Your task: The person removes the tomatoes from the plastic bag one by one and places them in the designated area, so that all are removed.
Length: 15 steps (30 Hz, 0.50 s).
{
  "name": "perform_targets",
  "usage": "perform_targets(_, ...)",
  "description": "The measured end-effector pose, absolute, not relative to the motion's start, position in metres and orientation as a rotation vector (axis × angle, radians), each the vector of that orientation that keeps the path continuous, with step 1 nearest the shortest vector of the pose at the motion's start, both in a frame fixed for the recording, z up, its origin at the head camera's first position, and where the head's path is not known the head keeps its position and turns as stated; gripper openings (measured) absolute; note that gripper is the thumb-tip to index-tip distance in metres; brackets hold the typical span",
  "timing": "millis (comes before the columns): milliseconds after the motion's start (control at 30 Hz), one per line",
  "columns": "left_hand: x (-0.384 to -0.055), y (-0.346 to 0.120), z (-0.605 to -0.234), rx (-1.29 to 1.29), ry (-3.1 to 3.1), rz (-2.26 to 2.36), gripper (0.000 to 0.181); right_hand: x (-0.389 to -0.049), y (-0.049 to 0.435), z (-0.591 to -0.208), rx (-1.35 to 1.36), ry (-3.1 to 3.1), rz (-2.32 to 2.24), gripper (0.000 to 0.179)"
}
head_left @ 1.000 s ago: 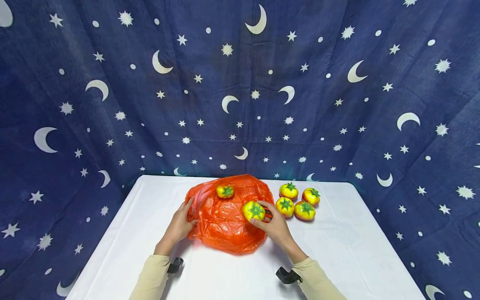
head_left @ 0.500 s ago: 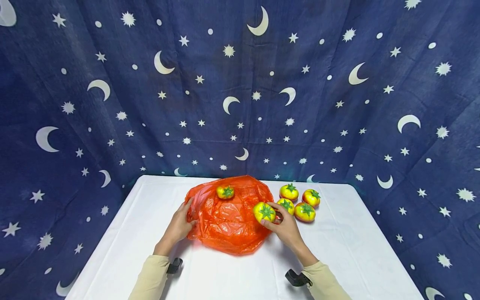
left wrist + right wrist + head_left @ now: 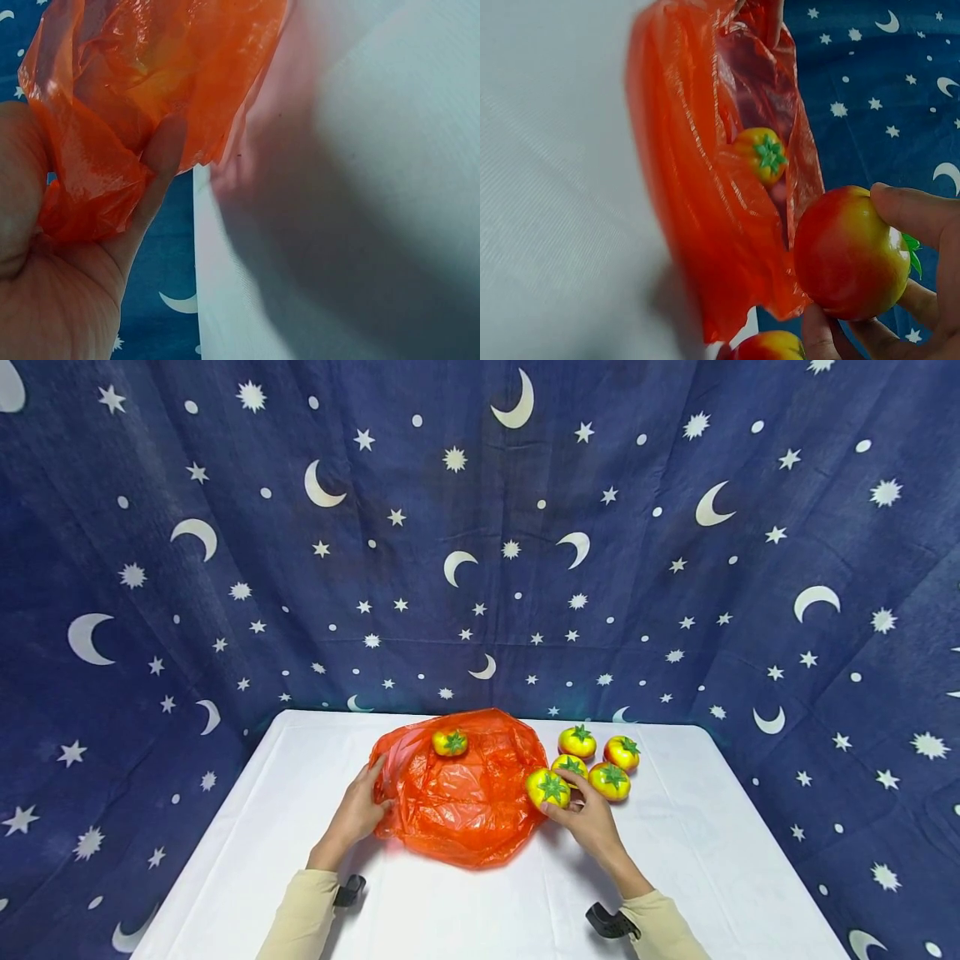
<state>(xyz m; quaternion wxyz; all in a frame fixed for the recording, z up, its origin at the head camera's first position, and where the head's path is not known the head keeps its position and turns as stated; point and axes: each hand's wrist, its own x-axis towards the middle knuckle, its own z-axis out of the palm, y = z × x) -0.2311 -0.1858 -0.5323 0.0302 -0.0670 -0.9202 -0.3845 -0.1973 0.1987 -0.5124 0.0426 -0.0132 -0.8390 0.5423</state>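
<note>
An orange-red plastic bag (image 3: 461, 802) lies on the table with its mouth spread wide. My left hand (image 3: 358, 810) holds the bag's left edge, and in the left wrist view the plastic bunches between thumb and fingers. One yellow tomato (image 3: 450, 742) with a green leafy top sits inside the bag, also visible through the mouth in the right wrist view. My right hand (image 3: 592, 818) grips another tomato (image 3: 547, 788), yellow above and red below, at the bag's right rim. Right behind it is a loose tomato (image 3: 570, 767), partly covered by the held one.
More tomatoes stand grouped to the right of the bag: a back one (image 3: 577, 742), a far right one (image 3: 622, 753) and a front one (image 3: 609, 782). White cloth covers the table (image 3: 712, 860). A dark blue curtain (image 3: 420, 568) with moons and stars hangs behind.
My right hand has carried its tomato rightward, from over the bag to its right rim, close to the loose tomatoes. My left hand stays on the bag's left edge.
</note>
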Motion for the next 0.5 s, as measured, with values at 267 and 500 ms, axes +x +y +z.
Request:
perform_targets(267,-0.231,-0.186,-0.534,-0.21,-2.825,-1.173,0.085,-0.197,0.209,-0.522,-0.079,-2.585,1.629,0.066)
perform_targets(500,-0.232,-0.186,-0.534,-0.208,-2.823,-1.177,0.086,-0.195,0.217,-0.526,-0.107,-2.623,1.564,0.067)
